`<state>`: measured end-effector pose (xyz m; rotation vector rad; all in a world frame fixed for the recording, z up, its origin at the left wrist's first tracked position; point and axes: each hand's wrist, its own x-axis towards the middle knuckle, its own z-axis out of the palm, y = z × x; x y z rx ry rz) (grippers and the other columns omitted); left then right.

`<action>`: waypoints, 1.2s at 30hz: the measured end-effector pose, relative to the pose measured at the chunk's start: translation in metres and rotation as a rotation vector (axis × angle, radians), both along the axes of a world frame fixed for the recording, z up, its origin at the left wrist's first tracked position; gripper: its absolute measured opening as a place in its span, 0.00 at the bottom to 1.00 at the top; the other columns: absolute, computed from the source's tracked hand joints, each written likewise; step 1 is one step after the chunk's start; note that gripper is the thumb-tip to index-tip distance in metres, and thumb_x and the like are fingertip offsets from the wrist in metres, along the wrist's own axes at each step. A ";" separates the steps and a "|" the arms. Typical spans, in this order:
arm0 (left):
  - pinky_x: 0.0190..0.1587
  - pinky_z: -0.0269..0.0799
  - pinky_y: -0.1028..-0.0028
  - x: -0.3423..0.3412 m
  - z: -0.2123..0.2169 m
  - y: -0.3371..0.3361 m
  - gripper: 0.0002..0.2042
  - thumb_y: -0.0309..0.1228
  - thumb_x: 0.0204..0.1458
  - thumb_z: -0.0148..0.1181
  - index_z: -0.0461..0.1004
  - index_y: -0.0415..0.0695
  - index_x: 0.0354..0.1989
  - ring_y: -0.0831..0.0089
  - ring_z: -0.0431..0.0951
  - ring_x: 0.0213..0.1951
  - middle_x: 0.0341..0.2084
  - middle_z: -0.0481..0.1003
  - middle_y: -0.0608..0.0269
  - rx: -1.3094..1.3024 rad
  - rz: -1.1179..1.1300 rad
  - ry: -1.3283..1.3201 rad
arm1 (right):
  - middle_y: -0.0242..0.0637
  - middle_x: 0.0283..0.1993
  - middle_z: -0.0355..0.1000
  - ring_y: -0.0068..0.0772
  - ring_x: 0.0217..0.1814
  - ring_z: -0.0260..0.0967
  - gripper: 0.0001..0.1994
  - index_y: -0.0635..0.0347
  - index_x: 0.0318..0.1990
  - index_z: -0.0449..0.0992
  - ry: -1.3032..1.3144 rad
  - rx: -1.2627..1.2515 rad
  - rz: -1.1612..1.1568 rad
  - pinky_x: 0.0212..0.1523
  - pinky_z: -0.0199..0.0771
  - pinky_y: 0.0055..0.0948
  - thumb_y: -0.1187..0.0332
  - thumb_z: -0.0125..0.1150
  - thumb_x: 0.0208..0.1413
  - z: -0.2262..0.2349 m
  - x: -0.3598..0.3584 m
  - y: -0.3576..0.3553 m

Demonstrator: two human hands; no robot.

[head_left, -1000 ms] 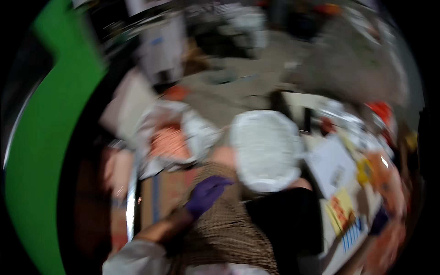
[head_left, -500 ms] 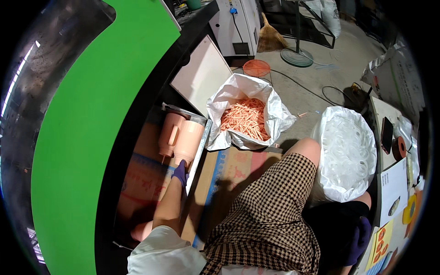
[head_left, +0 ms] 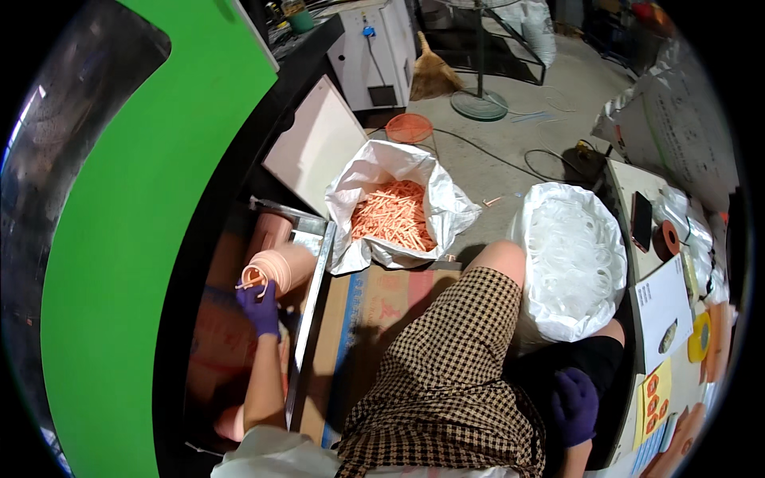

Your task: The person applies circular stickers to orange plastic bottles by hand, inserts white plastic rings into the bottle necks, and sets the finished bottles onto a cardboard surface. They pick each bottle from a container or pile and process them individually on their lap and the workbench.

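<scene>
My left hand (head_left: 259, 308), in a purple glove, grips a peach-pink plastic tumbler (head_left: 292, 264) by its threaded neck. The tumbler is tilted, its round opening turned toward me, and a thin pink stem (head_left: 252, 282) shows at the mouth beside my fingers. Behind it, a second pink tumbler (head_left: 272, 230) is partly hidden. Both are in the opening of the green and black machine, above a cardboard-lined space. My right hand (head_left: 574, 406), gloved in purple too, rests on the dark cloth over my leg, fingers loosely extended and holding nothing visible.
A white sack (head_left: 450, 209) of thin pink plastic pieces stands ahead, near a metal rail (head_left: 313, 299). Right of my knee is a white sack (head_left: 527, 231) of clear plastic rings. A side table (head_left: 625, 187) carries a phone, tape and papers. Cables cross the floor.
My left hand has moved left and tipped the tumbler so its mouth faces me. My right hand has shifted inward on my leg. The whole view has turned slightly.
</scene>
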<state>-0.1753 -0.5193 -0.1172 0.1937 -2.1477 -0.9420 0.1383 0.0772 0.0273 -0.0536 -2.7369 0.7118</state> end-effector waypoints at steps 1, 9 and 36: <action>0.58 0.70 0.61 0.014 0.026 0.014 0.15 0.27 0.43 0.79 0.76 0.42 0.34 0.56 0.72 0.57 0.56 0.72 0.51 -0.134 -0.131 0.126 | 0.48 0.48 0.76 0.54 0.45 0.76 0.18 0.59 0.49 0.79 -0.018 -0.020 0.032 0.47 0.76 0.44 0.76 0.67 0.47 -0.001 -0.004 -0.005; 0.53 0.74 0.59 0.106 0.153 0.227 0.36 0.41 0.33 0.84 0.73 0.43 0.52 0.52 0.78 0.49 0.46 0.77 0.51 -0.269 -1.057 -0.195 | 0.42 0.52 0.77 0.45 0.44 0.79 0.22 0.52 0.55 0.80 0.232 -0.050 0.451 0.41 0.80 0.39 0.67 0.72 0.50 0.000 -0.068 -0.063; 0.67 0.66 0.63 -0.079 0.126 0.270 0.51 0.32 0.41 0.80 0.54 0.30 0.72 0.59 0.72 0.63 0.64 0.69 0.48 -0.059 -0.841 0.284 | 0.41 0.59 0.76 0.45 0.52 0.76 0.15 0.51 0.49 0.81 0.440 -0.083 0.177 0.51 0.78 0.42 0.63 0.71 0.53 -0.007 -0.198 -0.026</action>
